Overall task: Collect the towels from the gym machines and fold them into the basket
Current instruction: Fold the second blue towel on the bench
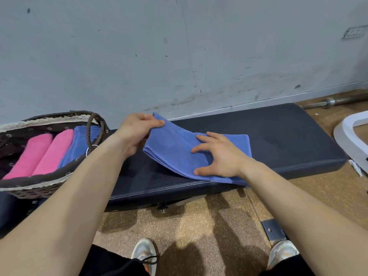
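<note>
Black padded bench [278,136] carries the folded blue towel [175,148]; left hand [135,132] pinches its raised far-left corner; right hand [219,154] presses spread, straight fingers on top; basket [29,188] at left holds rolled towels [45,154].

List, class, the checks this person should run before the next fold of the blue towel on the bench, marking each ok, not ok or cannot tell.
1. Left hand pinches the blue towel at its far corner: ok.
2. Right hand presses the towel onto the bench: ok.
3. Towel layers lined up: cannot tell; the forearm hides the near right corner.
4. Basket stands open at the left: ok.
5. Free room in the basket beside the pink towels and stored blue towel: cannot tell.
</note>
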A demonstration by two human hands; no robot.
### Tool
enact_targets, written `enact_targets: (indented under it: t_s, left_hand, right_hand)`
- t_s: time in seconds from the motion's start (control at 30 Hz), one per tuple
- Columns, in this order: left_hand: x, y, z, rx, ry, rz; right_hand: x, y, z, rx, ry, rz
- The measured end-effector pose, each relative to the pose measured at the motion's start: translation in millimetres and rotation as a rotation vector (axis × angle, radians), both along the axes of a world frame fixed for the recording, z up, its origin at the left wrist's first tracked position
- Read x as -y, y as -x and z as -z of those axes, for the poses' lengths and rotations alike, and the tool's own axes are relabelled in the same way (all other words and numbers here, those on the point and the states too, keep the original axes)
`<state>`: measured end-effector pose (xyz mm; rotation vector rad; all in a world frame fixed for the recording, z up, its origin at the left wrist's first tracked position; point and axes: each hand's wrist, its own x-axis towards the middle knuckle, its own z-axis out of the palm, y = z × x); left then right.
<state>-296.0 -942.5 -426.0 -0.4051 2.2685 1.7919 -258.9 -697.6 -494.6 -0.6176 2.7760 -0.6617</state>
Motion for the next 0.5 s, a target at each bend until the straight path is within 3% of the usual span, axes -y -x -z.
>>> enact_targets:
  t_s: [0.17,0.37,0.5]
  left_hand:
    - [-21.9,1.3,-16.1,-0.144,0.046,0.034]
    - [-76.3,2.5,-14.8,-0.254,0.171,0.088]
    - [-112.7,-2.7,-5.2,-0.24,0.233,0.185]
  right_hand:
    - [10.5,-1.6,-4.8,-0.069,-0.016,-0.019]
    - [-52.7,-11.0,-18.7,-0.123,0.056,0.182]
    - [-100.7,-24.6,-20.6,-0.058,0.007,0.296]
